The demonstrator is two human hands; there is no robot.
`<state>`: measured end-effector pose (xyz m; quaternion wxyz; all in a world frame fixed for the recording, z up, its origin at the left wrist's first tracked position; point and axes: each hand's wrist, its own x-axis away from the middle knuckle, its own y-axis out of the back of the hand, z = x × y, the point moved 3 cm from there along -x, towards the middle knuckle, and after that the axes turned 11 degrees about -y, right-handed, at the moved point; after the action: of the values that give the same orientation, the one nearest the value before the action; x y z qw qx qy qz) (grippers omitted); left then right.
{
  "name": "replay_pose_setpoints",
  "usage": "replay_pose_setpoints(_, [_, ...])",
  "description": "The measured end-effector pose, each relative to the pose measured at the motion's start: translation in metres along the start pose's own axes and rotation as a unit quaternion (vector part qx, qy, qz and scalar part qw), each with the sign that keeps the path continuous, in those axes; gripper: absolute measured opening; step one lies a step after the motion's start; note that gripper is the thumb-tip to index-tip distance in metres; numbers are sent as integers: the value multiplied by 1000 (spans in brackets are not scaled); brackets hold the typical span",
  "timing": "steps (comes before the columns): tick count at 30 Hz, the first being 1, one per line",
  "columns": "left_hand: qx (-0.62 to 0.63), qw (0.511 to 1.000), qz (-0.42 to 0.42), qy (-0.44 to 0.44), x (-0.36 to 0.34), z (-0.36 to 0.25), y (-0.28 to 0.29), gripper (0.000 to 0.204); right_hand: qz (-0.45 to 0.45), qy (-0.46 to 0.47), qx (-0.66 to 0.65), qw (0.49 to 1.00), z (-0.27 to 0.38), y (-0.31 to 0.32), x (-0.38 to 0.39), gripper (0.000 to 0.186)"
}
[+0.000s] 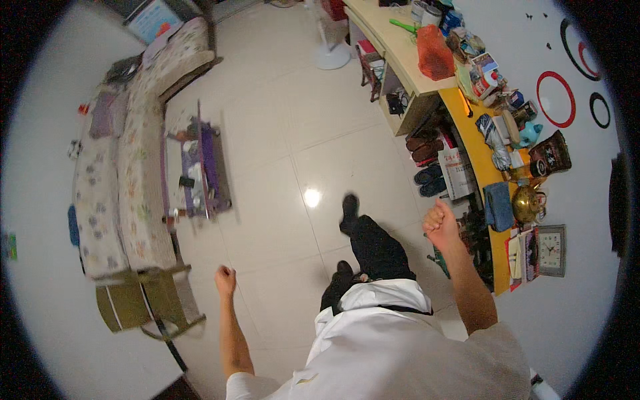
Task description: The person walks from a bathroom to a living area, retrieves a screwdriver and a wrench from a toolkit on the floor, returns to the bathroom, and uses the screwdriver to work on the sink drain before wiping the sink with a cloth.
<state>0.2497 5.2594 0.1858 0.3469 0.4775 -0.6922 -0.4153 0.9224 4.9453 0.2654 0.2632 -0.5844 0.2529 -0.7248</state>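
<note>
My left hand (pixel 226 278) hangs over the tiled floor, to the left of my legs, with its fingers curled closed and no object showing in it. My right hand (pixel 440 221) is raised in a loose fist, also with nothing visible in it, beside the yellow desk (pixel 500 259). Around it in the view are a blue folded cloth (pixel 498 205), a brass kettle (pixel 527 203), a newspaper (pixel 457 172) and dark shoes (pixel 428 179). My black-clad legs (pixel 377 250) are mid-floor, one foot ahead of the other.
A floral sofa (pixel 100 220) lines the left side, with a glass coffee table (pixel 200 160) beside it and an olive chair (pixel 120 310) at its end. Ahead stand a white fan (pixel 331 57) and a cluttered pale desk (pixel 373 23).
</note>
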Motion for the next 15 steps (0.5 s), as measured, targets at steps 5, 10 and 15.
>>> replay_pose_setpoints(5, [124, 987, 5, -106, -285, -175, 2, 30, -44, 18, -39, 998, 76, -31, -190, 47])
replay_pose_setpoints(10, [217, 957, 73, -180, -468, -289, -128, 32, -16, -5, -12, 1000, 149, -26, -467, 36])
replay_pose_setpoints(15, [284, 911, 270, -129, -592, -382, -256, 33, -156, 16, 146, 977, 210, -107, -614, 23])
